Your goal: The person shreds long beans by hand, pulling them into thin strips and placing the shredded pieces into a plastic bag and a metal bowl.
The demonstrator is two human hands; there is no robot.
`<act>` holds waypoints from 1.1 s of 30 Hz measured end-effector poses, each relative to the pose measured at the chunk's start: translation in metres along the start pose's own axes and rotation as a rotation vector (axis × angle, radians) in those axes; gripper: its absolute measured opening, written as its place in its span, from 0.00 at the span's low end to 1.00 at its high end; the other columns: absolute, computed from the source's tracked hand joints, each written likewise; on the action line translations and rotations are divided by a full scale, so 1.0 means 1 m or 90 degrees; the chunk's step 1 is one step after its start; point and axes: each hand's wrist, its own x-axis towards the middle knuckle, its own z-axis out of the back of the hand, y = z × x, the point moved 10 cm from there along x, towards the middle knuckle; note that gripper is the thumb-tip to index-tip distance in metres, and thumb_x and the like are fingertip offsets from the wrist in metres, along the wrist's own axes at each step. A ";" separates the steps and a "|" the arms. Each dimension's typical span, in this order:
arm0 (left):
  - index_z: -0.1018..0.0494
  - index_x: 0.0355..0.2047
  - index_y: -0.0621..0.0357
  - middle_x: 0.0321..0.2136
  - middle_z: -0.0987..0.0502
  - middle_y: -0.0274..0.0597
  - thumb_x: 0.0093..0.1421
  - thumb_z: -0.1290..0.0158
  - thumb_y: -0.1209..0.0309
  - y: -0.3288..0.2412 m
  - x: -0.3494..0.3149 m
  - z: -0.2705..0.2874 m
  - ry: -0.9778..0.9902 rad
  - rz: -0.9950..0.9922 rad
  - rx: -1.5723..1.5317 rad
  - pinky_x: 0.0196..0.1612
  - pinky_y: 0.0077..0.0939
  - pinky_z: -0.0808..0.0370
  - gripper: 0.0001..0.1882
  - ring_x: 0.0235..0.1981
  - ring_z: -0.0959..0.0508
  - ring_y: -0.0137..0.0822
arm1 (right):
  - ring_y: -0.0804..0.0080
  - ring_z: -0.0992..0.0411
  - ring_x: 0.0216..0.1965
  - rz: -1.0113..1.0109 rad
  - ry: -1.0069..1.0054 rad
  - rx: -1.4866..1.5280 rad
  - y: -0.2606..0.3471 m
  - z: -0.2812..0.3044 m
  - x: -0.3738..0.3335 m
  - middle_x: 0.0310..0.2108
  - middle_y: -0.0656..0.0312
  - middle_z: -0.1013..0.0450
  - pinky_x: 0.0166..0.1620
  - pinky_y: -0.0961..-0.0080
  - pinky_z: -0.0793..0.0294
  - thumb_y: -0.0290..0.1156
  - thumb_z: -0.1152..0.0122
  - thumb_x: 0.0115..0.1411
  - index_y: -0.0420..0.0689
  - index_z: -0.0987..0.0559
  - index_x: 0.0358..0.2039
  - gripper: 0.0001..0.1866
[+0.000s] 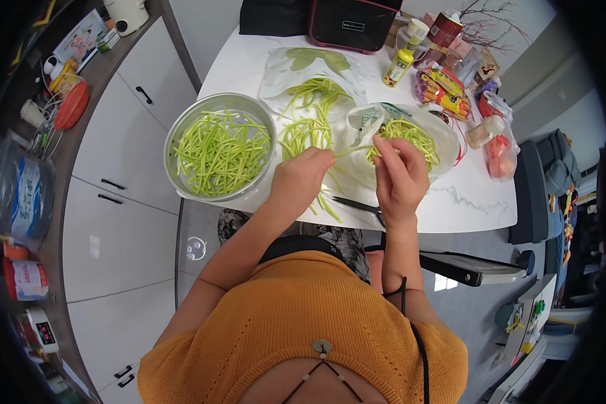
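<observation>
Orange knit shoulders fill the foreground, both forearms reaching to the white table. Left hand and right hand pinch the two ends of one long green bean, fingers closed on it, held above the plastic bag of untrimmed beans. This looks like snapping beans into lengths; a break or tip-pull seems due next, with the pieces going to the metal basin at left, already well filled. Loose beans lie between. Black-handled scissors are partly hidden under the right wrist.
</observation>
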 end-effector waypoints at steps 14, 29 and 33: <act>0.28 0.33 0.64 0.25 0.26 0.44 0.56 0.53 0.76 0.011 -0.003 -0.012 0.041 0.083 -0.182 0.28 0.24 0.30 0.06 0.24 0.26 0.35 | 0.87 0.35 0.28 -0.515 0.317 0.666 -0.057 -0.070 -0.063 0.28 0.72 0.31 0.32 0.89 0.36 0.24 0.40 0.51 0.40 0.24 0.41 0.14; 0.29 0.33 0.65 0.24 0.27 0.44 0.55 0.54 0.77 -0.006 -0.010 -0.033 0.164 0.099 -0.280 0.28 0.22 0.32 0.07 0.24 0.28 0.35 | 0.85 0.37 0.28 -0.498 0.243 0.745 -0.070 -0.074 -0.070 0.28 0.69 0.32 0.31 0.88 0.40 0.26 0.39 0.52 0.40 0.24 0.35 0.10; 0.28 0.33 0.65 0.22 0.28 0.42 0.56 0.54 0.76 -0.003 -0.011 -0.031 0.131 0.093 -0.286 0.27 0.22 0.32 0.07 0.23 0.28 0.32 | 0.83 0.34 0.29 -0.505 0.226 0.628 -0.076 -0.068 -0.067 0.27 0.66 0.30 0.31 0.85 0.37 0.25 0.39 0.51 0.39 0.23 0.30 0.06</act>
